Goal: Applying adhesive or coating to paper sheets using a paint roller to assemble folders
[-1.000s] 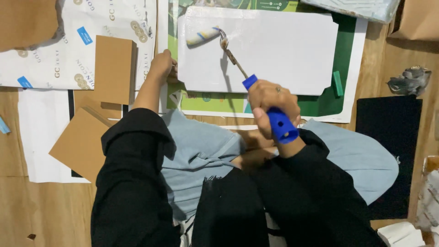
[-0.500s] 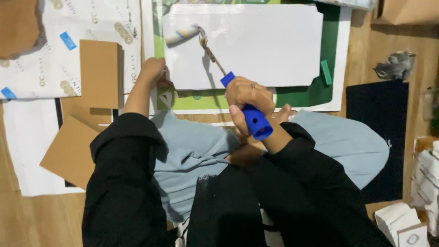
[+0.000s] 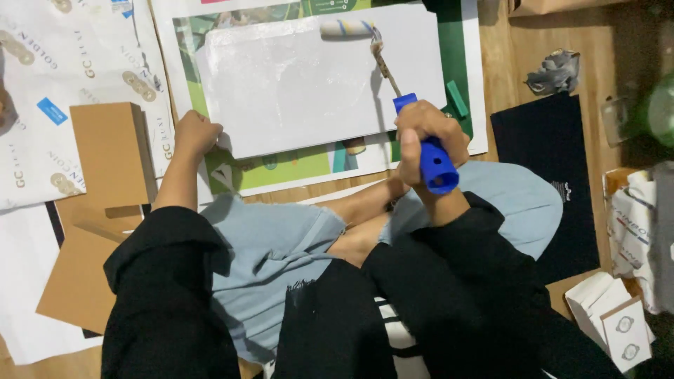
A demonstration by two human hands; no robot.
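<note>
Right hand: the right hand (image 3: 423, 133) is wrapped tight around the blue plastic handle (image 3: 434, 163) of one small paint roller (image 3: 347, 28), its grip closed on it.
Roller: its white sleeve with blue and yellow stripes lies on the far edge of one large white sheet of card (image 3: 309, 84), joined to the handle by a thin metal rod.
Left hand: the left hand (image 3: 196, 133) is curled into a fist, its grip pressed together, knuckles resting at the sheet's near left corner.
Sheet: it lies on a green printed poster (image 3: 281, 165) on the wooden floor (image 3: 604, 42).
Cardboard: two brown pieces, one rectangular brown cardboard panel (image 3: 111, 154) left of the fist, one larger folded brown cardboard piece (image 3: 77, 281) nearer.
Packages: white wrapping paper (image 3: 63, 77) with gold round marks and blue rectangular labels, far left; two small white boxes (image 3: 618, 323) at lower right.
Other: one crumpled grey rag (image 3: 554, 71); one black mat (image 3: 544, 161).
</note>
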